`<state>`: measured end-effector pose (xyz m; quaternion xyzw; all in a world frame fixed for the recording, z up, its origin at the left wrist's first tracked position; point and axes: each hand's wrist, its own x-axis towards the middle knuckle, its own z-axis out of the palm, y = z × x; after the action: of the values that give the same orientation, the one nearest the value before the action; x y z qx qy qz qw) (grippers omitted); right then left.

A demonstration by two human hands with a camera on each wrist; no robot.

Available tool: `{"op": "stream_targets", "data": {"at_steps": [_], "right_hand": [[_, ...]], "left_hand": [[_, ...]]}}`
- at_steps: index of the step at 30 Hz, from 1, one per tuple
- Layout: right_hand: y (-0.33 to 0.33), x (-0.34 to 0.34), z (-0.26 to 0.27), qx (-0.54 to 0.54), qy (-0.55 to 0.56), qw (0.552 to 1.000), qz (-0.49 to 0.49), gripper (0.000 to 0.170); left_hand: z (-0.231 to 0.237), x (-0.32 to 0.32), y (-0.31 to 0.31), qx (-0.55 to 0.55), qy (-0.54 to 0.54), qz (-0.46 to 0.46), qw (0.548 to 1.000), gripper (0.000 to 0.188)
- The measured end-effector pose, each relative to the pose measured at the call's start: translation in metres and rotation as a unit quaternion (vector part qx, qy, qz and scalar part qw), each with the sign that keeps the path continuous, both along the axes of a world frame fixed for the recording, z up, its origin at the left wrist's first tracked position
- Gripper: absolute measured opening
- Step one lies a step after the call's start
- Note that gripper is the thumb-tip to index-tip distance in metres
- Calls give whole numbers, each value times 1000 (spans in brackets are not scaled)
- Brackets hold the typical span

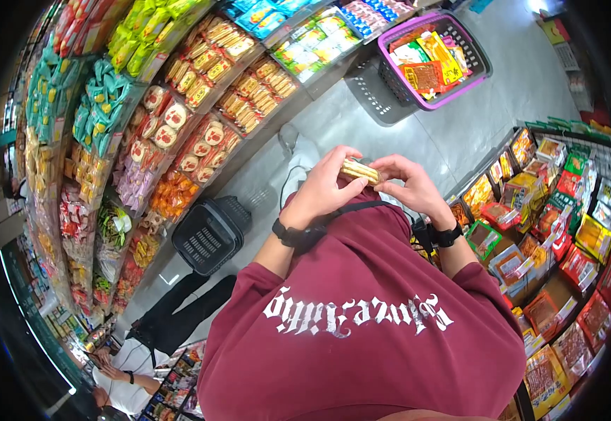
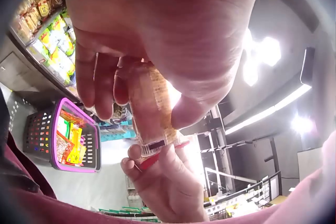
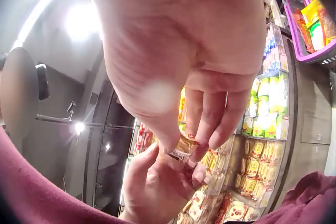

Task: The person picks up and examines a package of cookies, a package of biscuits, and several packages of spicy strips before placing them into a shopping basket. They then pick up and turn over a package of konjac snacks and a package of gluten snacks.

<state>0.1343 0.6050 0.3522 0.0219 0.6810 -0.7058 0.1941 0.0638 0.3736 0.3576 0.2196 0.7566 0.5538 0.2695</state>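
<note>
In front of my chest, both hands hold a small snack pack (image 1: 359, 170) in a clear wrapper with pale yellow, layered contents. My left hand (image 1: 324, 188) grips one end between thumb and fingers. At the other end, my right hand (image 1: 412, 184) pinches the wrapper. The left wrist view shows the pack (image 2: 149, 103) lengthwise, with a barcode printed near the end by the right thumb. Seen from the right wrist, only a short stretch of the pack (image 3: 182, 149) shows between the fingers; the rest is hidden.
Shelf bins of wrapped snacks (image 1: 210, 147) run along the left. Ahead on the grey floor stands a purple-rimmed basket (image 1: 488, 70) holding several packs. A black basket (image 1: 210, 235) is at the left. Another person (image 1: 126, 361) stands behind it. Racks of packets (image 1: 554, 281) line the right.
</note>
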Motion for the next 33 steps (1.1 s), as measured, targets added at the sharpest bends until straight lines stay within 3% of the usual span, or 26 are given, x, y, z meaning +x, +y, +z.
{"op": "stream_targets", "data": {"at_steps": [7, 13, 20, 27, 30, 33], "right_hand": [[-65, -72, 13, 66, 75, 994, 52, 34], [-132, -125, 10, -18, -24, 999, -16, 30], [-188, -188, 25, 11, -53, 998, 20, 26], [-212, -240, 19, 29, -73, 993, 86, 27], [-214, -262, 14, 36, -65, 991, 113, 26], [-211, -292, 9, 24, -58, 988, 143, 25]], "left_hand": [[1, -72, -63, 18, -44, -4, 999, 52], [-18, -133, -136, 48, -41, 20, 998, 53], [-39, -174, -204, 115, -115, 90, 983, 47], [-41, -207, -238, 111, -125, 113, 979, 41], [-30, -221, -243, 126, -177, 128, 968, 39], [-47, -232, -241, 141, -162, 149, 965, 38]]}}
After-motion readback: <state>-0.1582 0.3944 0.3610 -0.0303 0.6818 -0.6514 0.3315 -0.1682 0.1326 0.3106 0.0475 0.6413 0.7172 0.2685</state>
